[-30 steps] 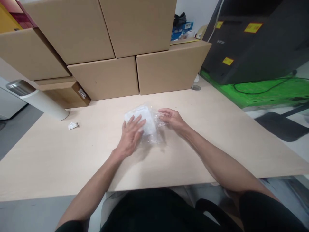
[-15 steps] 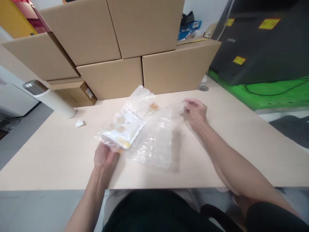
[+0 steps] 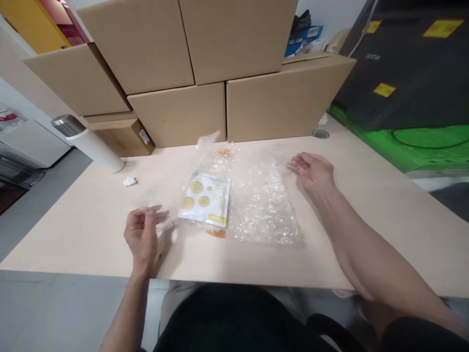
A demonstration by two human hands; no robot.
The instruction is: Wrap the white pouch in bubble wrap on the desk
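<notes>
A clear bubble wrap sheet [image 3: 264,205] lies spread flat on the light wooden table [image 3: 366,220]. On its left part rests a white packet [image 3: 205,198] printed with yellow circles. My left hand [image 3: 142,234] is at the sheet's left side, fingers curled in a pinch on a thin clear edge of the wrap. At the sheet's upper right corner, my right hand [image 3: 313,171] has its fingers closed on that edge. Small orange bits show at the wrap's top [image 3: 223,152] and below the packet [image 3: 217,233].
Stacked cardboard boxes [image 3: 227,73] line the back of the table. A white tumbler with a steel lid [image 3: 91,144] stands at the left, a crumpled white scrap [image 3: 129,182] beside it. A black machine [image 3: 410,68] on a green surface sits at the right.
The wrap was folded over the packet under both hands. My hands have pulled apart, the left one leftward, and the sheet now lies open and flat with the packet exposed.
</notes>
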